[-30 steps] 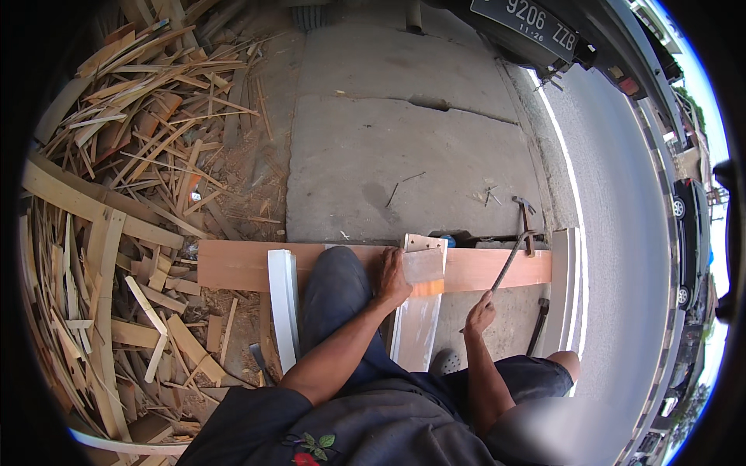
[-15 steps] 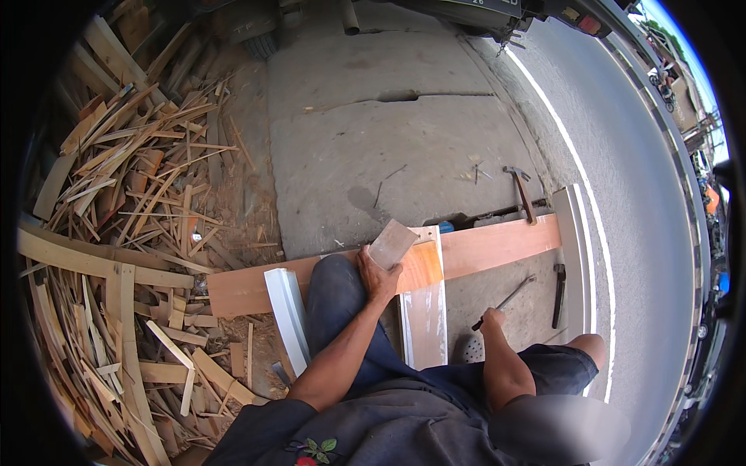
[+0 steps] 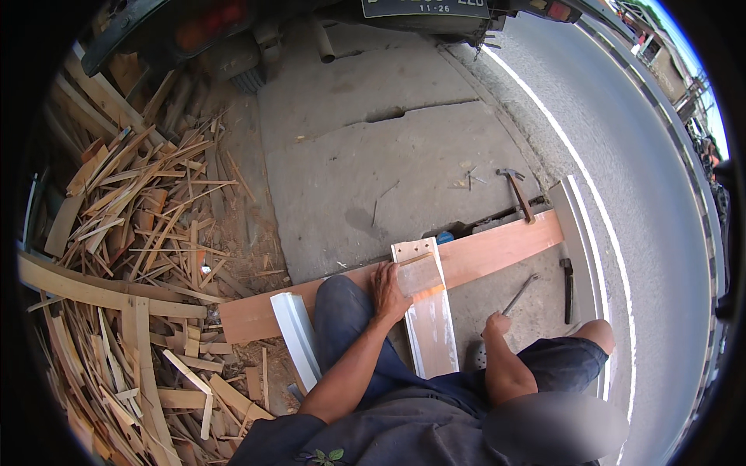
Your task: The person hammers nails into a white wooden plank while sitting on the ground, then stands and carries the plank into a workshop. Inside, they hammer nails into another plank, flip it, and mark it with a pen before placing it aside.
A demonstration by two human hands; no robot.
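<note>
My left hand [image 3: 391,295] grips a small flat rectangular wooden block [image 3: 420,276] by its left edge. The block lies over an orange-toned patch where a white-edged board [image 3: 432,334] crosses a long reddish-brown plank [image 3: 497,250]. My right hand [image 3: 495,324] is closed round a slim tool with a metal shaft [image 3: 522,293], its tip pointing up and to the right; the kind of its head is too small to tell. A claw hammer [image 3: 517,194] with a wooden handle rests with its handle end on the plank.
White moulded boards stand at the plank's left [image 3: 295,334] and right [image 3: 587,248]. A black tool [image 3: 568,291] lies by the right one. Loose nails [image 3: 470,178] lie on the concrete. Scrap wood [image 3: 148,210] heaps up at left; a parked vehicle [image 3: 326,50] stands ahead, a road [image 3: 629,155] to the right.
My left hand has lowered the tilted block onto the crossing boards. The tool in my right hand stays in nearly the same place. My view has shifted, showing more of the vehicle.
</note>
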